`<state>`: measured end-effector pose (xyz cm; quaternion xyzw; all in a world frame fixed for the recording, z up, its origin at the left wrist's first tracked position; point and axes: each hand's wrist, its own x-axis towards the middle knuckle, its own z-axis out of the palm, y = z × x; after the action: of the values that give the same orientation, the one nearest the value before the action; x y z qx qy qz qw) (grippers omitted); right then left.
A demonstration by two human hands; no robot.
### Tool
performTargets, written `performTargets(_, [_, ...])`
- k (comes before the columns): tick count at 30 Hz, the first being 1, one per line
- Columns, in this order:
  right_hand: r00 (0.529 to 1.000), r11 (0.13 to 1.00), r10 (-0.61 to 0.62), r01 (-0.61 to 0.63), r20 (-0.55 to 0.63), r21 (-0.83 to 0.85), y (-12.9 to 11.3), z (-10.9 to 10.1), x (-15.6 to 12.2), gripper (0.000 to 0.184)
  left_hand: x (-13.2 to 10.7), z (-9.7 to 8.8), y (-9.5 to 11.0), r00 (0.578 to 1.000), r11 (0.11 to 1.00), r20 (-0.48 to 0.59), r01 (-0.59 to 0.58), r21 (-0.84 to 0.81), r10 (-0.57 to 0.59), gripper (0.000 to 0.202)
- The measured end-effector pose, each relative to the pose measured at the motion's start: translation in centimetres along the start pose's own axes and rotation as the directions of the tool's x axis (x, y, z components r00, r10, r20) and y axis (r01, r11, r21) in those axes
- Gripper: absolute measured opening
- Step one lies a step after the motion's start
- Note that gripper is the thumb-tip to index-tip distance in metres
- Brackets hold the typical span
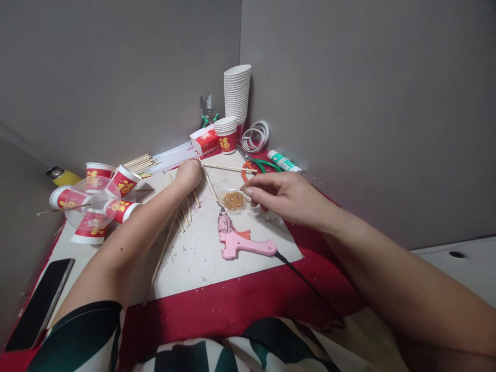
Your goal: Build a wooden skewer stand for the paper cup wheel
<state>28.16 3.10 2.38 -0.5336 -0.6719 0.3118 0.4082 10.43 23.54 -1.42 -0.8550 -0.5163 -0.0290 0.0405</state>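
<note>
My left hand (pixel 189 175) is closed at the near end of two thin wooden sticks. One stick (pixel 228 168) points right toward the orange-handled scissors; another stick (pixel 210 183) slants down toward the glue gun's nozzle. My right hand (pixel 279 194) hovers right of a clear dish of rubber bands (pixel 233 200), thumb and forefinger nearly together. Whatever is between those fingertips, if anything, is too small to make out. Below the dish lies a pink glue gun (pixel 248 244) on its side, with an orange trigger. Several loose sticks (pixel 182 219) lie under my left forearm.
Red-and-white paper cups joined round a clear plastic disc (pixel 93 202) stand at left, near a phone (pixel 41 304). Behind are stacked cups (pixel 237 93), pliers (pixel 209 112), white coiled cord (pixel 256 137), a glue stick (pixel 284 161) and a stick bundle (pixel 135 163). Grey walls close the back.
</note>
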Motion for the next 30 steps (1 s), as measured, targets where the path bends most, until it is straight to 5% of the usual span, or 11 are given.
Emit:
performTargets(22, [0.999, 0.994, -0.052, 0.053, 0.015, -0.094, 0.17, 0.31, 0.02, 0.023, -0.75, 0.04, -0.51, 0.994, 0.999, -0.098, -0.039, 0.005, 0.039, 0.038])
performTargets(30, [0.999, 0.991, -0.040, 0.043, 0.028, -0.124, 0.23, 0.28, 0.09, 0.023, -0.08, 0.00, -0.56, 0.989, 0.994, -0.099, -0.105, 0.027, 0.107, 0.028])
